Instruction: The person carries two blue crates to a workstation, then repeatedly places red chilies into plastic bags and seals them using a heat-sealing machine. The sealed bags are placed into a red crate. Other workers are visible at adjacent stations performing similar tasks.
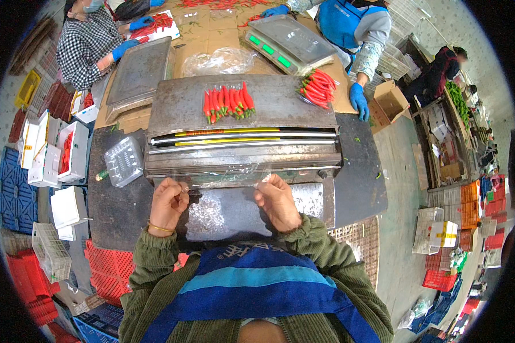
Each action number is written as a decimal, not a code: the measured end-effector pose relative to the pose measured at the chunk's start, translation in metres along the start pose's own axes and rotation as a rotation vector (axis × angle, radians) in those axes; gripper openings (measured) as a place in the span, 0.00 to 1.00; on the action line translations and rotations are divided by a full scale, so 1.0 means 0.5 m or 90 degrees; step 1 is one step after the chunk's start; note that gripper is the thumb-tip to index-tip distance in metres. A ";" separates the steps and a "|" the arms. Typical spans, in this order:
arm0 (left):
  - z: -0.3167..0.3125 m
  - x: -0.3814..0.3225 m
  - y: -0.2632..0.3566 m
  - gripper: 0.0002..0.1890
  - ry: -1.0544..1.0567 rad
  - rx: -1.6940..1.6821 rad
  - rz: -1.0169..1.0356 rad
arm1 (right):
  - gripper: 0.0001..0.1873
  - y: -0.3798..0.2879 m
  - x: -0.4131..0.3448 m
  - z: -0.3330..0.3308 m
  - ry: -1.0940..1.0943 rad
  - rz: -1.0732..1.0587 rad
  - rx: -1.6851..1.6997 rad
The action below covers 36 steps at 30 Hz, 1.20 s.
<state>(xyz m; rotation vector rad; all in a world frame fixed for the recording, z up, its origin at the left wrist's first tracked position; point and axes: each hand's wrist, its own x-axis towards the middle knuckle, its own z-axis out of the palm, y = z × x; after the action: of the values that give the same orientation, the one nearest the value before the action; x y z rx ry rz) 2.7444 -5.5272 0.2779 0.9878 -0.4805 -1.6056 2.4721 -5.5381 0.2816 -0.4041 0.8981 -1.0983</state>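
My left hand and my right hand pinch the two ends of a stretched sheet of clear plastic film. The film spans the near edge of a metal film-wrapping machine, above a scratched metal plate. On the machine's flat top lies a row of red chili peppers, side by side, apparently in clear wrap. A pile of red chilies rests at the top's right corner. An empty clear plastic tray lies left of the machine, touching or close to it.
Beyond the machine stand a weighing scale with green displays, another flat metal platform and crumpled plastic. Co-workers in blue gloves are at the far left and far right. An open cardboard box sits right of the table.
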 end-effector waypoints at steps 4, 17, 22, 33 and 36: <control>0.002 -0.001 -0.001 0.02 0.004 0.002 -0.002 | 0.05 -0.009 -0.005 0.007 -0.033 0.024 -0.023; -0.007 -0.013 0.016 0.10 0.001 0.170 -0.013 | 0.08 -0.051 -0.080 -0.028 -0.120 0.055 -0.239; 0.013 -0.011 0.028 0.11 -0.014 0.143 -0.024 | 0.08 -0.059 -0.060 -0.036 -0.116 0.083 -0.250; 0.024 0.004 0.057 0.12 -0.131 0.244 -0.065 | 0.07 -0.085 -0.044 -0.011 -0.202 0.037 -0.297; 0.028 0.005 0.058 0.11 -0.138 0.244 -0.083 | 0.12 -0.092 -0.041 -0.012 -0.258 0.064 -0.376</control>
<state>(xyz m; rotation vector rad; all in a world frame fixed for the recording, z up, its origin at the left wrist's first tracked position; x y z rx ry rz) 2.7507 -5.5404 0.3067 1.1505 -0.9135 -1.7852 2.4371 -5.5390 0.3180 -1.0194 0.8543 -0.6067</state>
